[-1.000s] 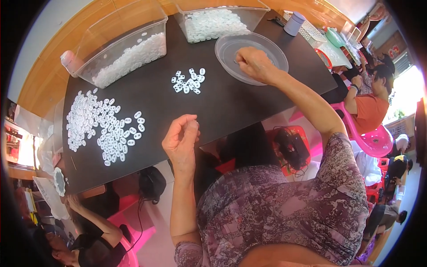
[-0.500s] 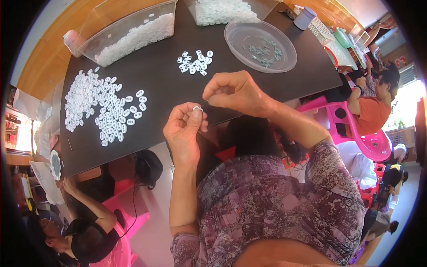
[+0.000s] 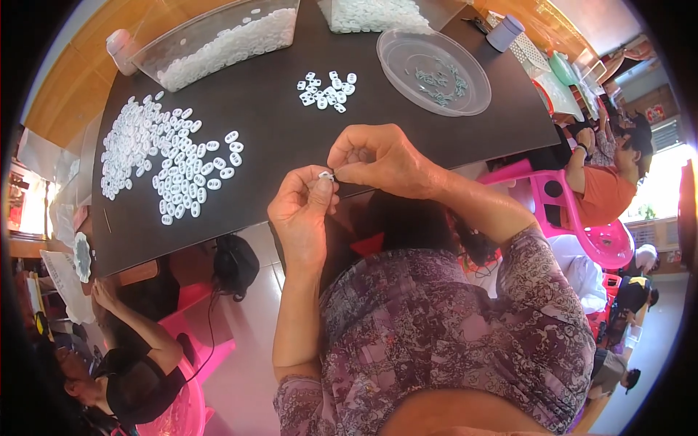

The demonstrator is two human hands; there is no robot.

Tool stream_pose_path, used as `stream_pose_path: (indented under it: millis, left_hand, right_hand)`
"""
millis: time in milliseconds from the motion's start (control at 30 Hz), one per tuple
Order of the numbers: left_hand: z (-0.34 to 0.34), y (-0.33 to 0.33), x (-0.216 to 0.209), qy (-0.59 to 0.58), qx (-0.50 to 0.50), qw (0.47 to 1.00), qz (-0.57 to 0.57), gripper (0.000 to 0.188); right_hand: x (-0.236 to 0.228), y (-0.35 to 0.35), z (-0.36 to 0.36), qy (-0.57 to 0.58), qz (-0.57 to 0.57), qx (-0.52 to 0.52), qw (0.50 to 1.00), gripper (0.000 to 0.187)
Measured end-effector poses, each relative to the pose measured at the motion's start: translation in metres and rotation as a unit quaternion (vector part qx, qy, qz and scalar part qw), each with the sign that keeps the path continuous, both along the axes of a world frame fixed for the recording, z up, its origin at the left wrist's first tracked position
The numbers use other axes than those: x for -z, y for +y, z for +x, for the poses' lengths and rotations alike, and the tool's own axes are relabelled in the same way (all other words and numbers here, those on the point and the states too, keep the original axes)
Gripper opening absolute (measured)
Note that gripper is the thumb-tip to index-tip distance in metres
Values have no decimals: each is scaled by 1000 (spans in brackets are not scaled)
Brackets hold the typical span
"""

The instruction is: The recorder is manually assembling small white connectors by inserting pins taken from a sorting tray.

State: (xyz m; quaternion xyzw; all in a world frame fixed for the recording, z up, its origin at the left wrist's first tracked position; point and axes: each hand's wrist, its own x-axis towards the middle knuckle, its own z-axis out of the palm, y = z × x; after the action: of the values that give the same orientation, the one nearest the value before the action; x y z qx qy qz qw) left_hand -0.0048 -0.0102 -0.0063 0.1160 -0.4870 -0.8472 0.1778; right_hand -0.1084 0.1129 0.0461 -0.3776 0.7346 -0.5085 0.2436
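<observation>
Left hand point(image 3: 302, 214) and right hand point(image 3: 378, 160) meeting fingertip to fingertip over the near edge of the dark rectangular table point(image 3: 291, 138), pinching a small white plastic ring-shaped piece point(image 3: 325, 175) between them. Beyond, a small cluster of white pieces point(image 3: 327, 89), a clear round plastic dish point(image 3: 433, 71) with a few greyish bits inside, a wide spread of white pieces point(image 3: 163, 160) at left, and a clear rectangular tub point(image 3: 225, 40) filled with more.

Bare dark tabletop point(image 3: 276, 138) lay open ahead, flanked by the large pile of white pieces point(image 3: 163, 163) (left) and the clear dish point(image 3: 433, 71).
</observation>
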Motion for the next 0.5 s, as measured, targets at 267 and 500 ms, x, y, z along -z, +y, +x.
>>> stream_pose_path:
  millis: [267, 500]
  left_hand:
    - [2, -3, 2, -28, 6, 998, -49, 6]
    - [5, -4, 2, -23, 5, 999, -38, 6]
  right_hand:
    - [7, -1, -1, -44, 8, -7, 999, 12]
    - [8, -3, 1, -75, -9, 1, 997, 12]
